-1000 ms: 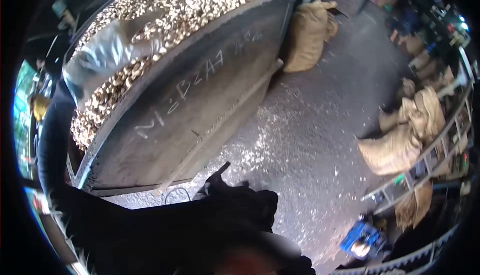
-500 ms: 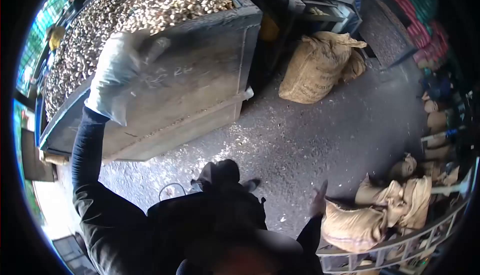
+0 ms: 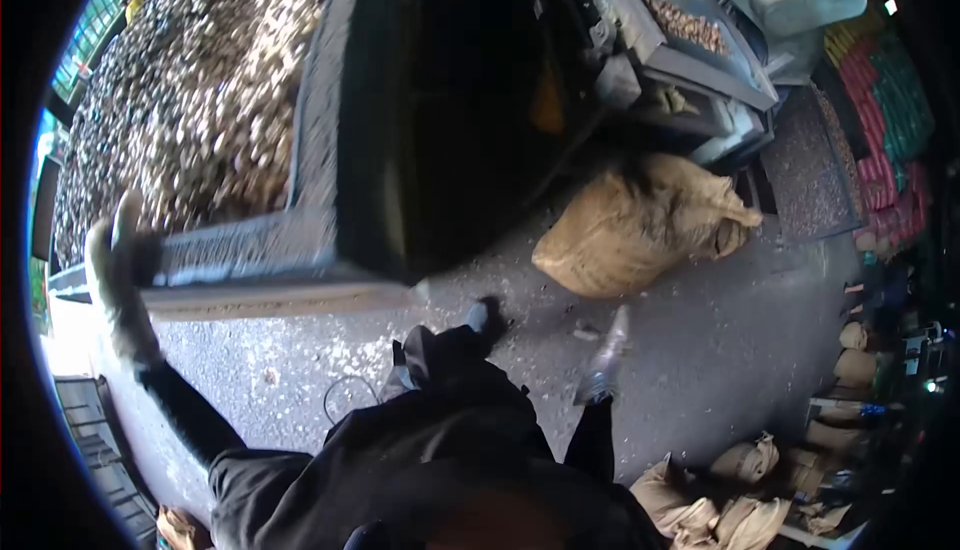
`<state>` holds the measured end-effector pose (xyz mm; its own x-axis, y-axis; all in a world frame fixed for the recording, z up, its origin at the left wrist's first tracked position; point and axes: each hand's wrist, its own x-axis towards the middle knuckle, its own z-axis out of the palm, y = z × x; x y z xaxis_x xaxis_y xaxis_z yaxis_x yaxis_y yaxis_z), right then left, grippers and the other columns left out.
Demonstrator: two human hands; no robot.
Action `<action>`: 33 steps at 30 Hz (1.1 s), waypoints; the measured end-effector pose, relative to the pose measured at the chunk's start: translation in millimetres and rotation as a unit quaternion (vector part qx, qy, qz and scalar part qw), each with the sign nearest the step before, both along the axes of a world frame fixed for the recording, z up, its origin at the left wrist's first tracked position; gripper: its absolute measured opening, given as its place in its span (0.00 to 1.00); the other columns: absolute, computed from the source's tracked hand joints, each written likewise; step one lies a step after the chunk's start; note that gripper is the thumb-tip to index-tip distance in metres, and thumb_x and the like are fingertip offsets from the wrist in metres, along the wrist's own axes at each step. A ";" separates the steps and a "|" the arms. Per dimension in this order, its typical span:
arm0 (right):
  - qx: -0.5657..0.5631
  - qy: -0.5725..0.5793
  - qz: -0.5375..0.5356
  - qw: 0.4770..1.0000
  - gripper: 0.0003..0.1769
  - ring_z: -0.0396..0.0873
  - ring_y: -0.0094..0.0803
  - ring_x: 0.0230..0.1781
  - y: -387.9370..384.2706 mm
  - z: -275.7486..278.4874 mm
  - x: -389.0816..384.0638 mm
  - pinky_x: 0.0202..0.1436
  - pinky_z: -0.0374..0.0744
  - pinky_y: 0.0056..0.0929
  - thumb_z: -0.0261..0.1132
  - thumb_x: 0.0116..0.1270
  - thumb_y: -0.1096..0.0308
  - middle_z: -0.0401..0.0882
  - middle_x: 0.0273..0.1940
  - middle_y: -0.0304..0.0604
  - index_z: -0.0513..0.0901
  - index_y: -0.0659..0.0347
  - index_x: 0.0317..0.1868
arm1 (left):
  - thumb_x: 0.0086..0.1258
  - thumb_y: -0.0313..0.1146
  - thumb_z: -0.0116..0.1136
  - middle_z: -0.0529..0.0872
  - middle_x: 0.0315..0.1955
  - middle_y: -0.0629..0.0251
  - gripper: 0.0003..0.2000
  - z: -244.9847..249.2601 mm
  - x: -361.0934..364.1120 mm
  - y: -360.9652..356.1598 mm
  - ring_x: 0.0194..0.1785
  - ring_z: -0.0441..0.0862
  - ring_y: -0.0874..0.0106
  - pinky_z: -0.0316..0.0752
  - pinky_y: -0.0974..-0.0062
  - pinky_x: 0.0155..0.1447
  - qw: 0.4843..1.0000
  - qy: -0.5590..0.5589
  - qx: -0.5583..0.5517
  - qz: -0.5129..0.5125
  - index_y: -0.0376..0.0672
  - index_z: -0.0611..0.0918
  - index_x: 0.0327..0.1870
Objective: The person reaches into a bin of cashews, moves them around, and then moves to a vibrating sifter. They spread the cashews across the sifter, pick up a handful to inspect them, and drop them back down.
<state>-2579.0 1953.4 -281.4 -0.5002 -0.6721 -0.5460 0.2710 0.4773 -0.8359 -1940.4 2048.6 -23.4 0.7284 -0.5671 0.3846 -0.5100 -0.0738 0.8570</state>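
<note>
My left hand (image 3: 118, 290), in a pale glove, is beside the front left corner of a large metal bin (image 3: 245, 242). Its thumb and fingers are apart and overlap the rim in this view. Heaped in the bin are small brown-and-pale pieces that look like nuts in their shells (image 3: 200, 90), smeared by motion. My right hand (image 3: 604, 358), also gloved, hangs over the floor with its fingers stretched forward and nothing visible in it. Just ahead of it stands a full burlap sack (image 3: 625, 235).
Behind the sack is a machine with trays (image 3: 690, 25) bearing similar pieces. A dark low tray (image 3: 810, 170) stands to its right. Red and green sacks (image 3: 890, 120) are stacked at the far right. More burlap sacks (image 3: 715, 510) lie at the lower right. Pale bits litter the floor (image 3: 290, 370).
My view has turned right and moved nearer to the burlap sack. My left hand has gone from the bin's front side to its left corner; my right hand has moved forward, away from the lower-right sacks.
</note>
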 end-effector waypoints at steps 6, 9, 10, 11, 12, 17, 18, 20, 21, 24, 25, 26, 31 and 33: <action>-0.245 0.068 0.093 0.963 0.41 0.68 0.47 0.93 -228.3 153.4 -30.1 0.99 0.60 0.43 0.62 0.96 0.48 0.74 0.90 0.51 0.67 0.67 0.94 | 0.87 0.39 0.76 0.85 0.32 0.78 0.13 -0.4 40.9 8.9 0.30 0.79 0.83 0.71 0.79 0.34 0.980 0.082 0.096 0.151 0.45 0.89 0.62; -0.343 0.159 0.118 0.918 0.35 0.73 0.46 0.90 -355.9 212.6 -36.2 0.97 0.67 0.45 0.73 0.88 0.65 0.69 0.92 0.56 0.78 0.70 0.88 | 0.88 0.42 0.77 0.84 0.30 0.78 0.11 14.0 28.6 0.3 0.27 0.78 0.82 0.69 0.79 0.31 0.954 0.092 0.166 0.231 0.47 0.87 0.53; -0.378 0.137 0.146 0.904 0.38 0.76 0.47 0.88 -401.9 225.2 -44.3 0.95 0.70 0.44 0.74 0.85 0.69 0.76 0.87 0.60 0.75 0.75 0.88 | 0.88 0.45 0.77 0.84 0.31 0.79 0.13 27.9 10.8 -12.1 0.30 0.80 0.83 0.71 0.80 0.33 0.932 0.090 0.217 0.276 0.48 0.85 0.50; -0.357 0.139 0.131 0.914 0.40 0.78 0.47 0.87 -439.0 251.0 -31.8 0.95 0.71 0.43 0.75 0.84 0.71 0.82 0.83 0.61 0.71 0.75 0.90 | 0.88 0.46 0.77 0.84 0.32 0.78 0.14 34.0 4.4 -18.6 0.31 0.80 0.82 0.71 0.79 0.35 0.924 0.081 0.229 0.295 0.48 0.85 0.51; -0.346 0.189 0.178 0.901 0.41 0.81 0.43 0.83 -474.9 266.7 -26.8 0.91 0.74 0.39 0.75 0.85 0.70 0.84 0.80 0.59 0.70 0.74 0.91 | 0.88 0.46 0.77 0.85 0.33 0.76 0.14 38.3 -2.5 -31.1 0.33 0.81 0.81 0.72 0.79 0.37 0.924 0.067 0.229 0.297 0.48 0.85 0.53; -0.175 0.484 0.297 0.804 0.35 0.92 0.40 0.66 -727.7 252.9 -91.4 0.76 0.84 0.37 0.74 0.85 0.52 0.94 0.67 0.55 0.83 0.63 0.82 | 0.87 0.50 0.76 0.88 0.41 0.71 0.19 79.5 -19.1 -127.1 0.39 0.84 0.78 0.75 0.77 0.44 0.936 -0.027 0.207 0.284 0.45 0.84 0.60; -0.119 0.532 0.285 0.788 0.33 0.93 0.41 0.65 -768.0 245.4 -103.7 0.75 0.85 0.38 0.74 0.84 0.49 0.95 0.65 0.55 0.86 0.62 0.78 | 0.87 0.51 0.75 0.89 0.42 0.70 0.21 89.3 -18.4 -166.5 0.40 0.85 0.77 0.75 0.76 0.46 0.942 -0.047 0.205 0.262 0.45 0.84 0.62; -0.055 0.561 0.266 0.782 0.33 0.95 0.43 0.62 -834.1 223.5 -124.2 0.73 0.86 0.41 0.74 0.83 0.41 0.98 0.61 0.56 0.94 0.60 0.71 | 0.86 0.53 0.75 0.90 0.45 0.67 0.23 106.7 -16.7 -261.5 0.42 0.86 0.76 0.77 0.75 0.49 0.952 -0.087 0.208 0.205 0.44 0.84 0.65; -0.071 0.537 0.262 0.799 0.36 0.93 0.46 0.67 -868.1 199.7 -142.0 0.75 0.84 0.42 0.75 0.81 0.39 0.96 0.66 0.58 0.94 0.63 0.71 | 0.86 0.54 0.75 0.91 0.46 0.66 0.24 114.0 -16.5 -314.5 0.44 0.87 0.75 0.77 0.75 0.51 0.958 -0.103 0.210 0.166 0.43 0.84 0.66; -0.068 0.438 0.259 0.858 0.45 0.91 0.48 0.73 -905.4 169.5 -138.0 0.79 0.81 0.42 0.76 0.79 0.34 0.91 0.75 0.64 0.91 0.69 0.74 | 0.86 0.56 0.74 0.92 0.51 0.63 0.28 132.9 -26.9 -490.2 0.47 0.89 0.73 0.79 0.74 0.55 0.965 -0.161 0.207 0.009 0.42 0.83 0.71; -0.051 0.444 0.291 0.846 0.47 0.93 0.48 0.70 -921.1 149.4 -144.1 0.77 0.82 0.42 0.75 0.78 0.32 0.92 0.73 0.66 0.91 0.71 0.74 | 0.86 0.57 0.74 0.93 0.52 0.62 0.30 137.3 -38.0 -551.0 0.48 0.89 0.72 0.80 0.73 0.57 0.960 -0.183 0.208 -0.050 0.41 0.83 0.72; 0.004 0.440 0.298 0.847 0.48 0.93 0.47 0.69 -929.7 145.8 -138.5 0.76 0.83 0.42 0.76 0.78 0.31 0.93 0.71 0.64 0.91 0.71 0.75 | 0.86 0.58 0.74 0.94 0.53 0.60 0.31 141.9 -50.8 -612.3 0.50 0.90 0.71 0.80 0.73 0.59 0.950 -0.206 0.208 -0.108 0.41 0.83 0.74; 0.087 0.442 0.302 0.840 0.52 0.88 0.51 0.76 -930.7 143.8 -105.8 0.80 0.81 0.44 0.72 0.80 0.26 0.91 0.73 0.66 0.86 0.67 0.81 | 0.85 0.62 0.73 0.97 0.61 0.55 0.38 145.3 -145.7 -902.1 0.56 0.93 0.68 0.83 0.71 0.66 0.853 -0.311 0.207 -0.364 0.39 0.82 0.81; 0.077 0.546 0.308 0.776 0.45 0.85 0.57 0.80 -941.3 122.7 -112.2 0.84 0.78 0.47 0.65 0.87 0.28 0.88 0.76 0.70 0.90 0.64 0.78 | 0.85 0.63 0.73 0.98 0.63 0.52 0.41 131.2 -196.3 -994.0 0.58 0.95 0.67 0.85 0.70 0.70 0.804 -0.355 0.205 -0.431 0.38 0.82 0.84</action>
<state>-2691.2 1012.1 -158.7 -0.3318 -0.9355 -0.1212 -0.8764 0.3532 -0.3272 -2136.7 1054.6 107.8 -0.3236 -0.9286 0.1816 -0.8728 0.3670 0.3217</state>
